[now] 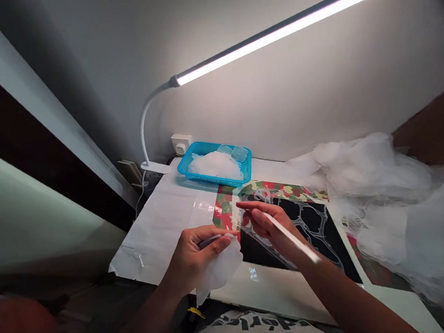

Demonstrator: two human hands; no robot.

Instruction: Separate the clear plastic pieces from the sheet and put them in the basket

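Note:
My left hand [200, 248] pinches a thin, translucent white piece of sheet material [221, 267] between thumb and fingers, and the piece hangs down over the table's front edge. In my right hand [268, 224] is a slim, white stick-like tool [294, 240], held like a pen; its exact kind cannot be made out. Its thin tip points up and left, apart from the sheet piece. Beneath my right hand lies a black panel [317, 230], with a web of clear, cut-out sheet scraps [302, 214] on it. A red and green camouflage-patterned sheet [225, 202] shows around the panel.
A blue plastic basket [181, 167] holds a heap of white pieces [217, 164] at the back. Piles of translucent white sheet material [378, 173] cover the right side. A clip-on lamp [291, 25] arches over the white-covered table [160, 223]. A socket [181, 144] sits behind the basket.

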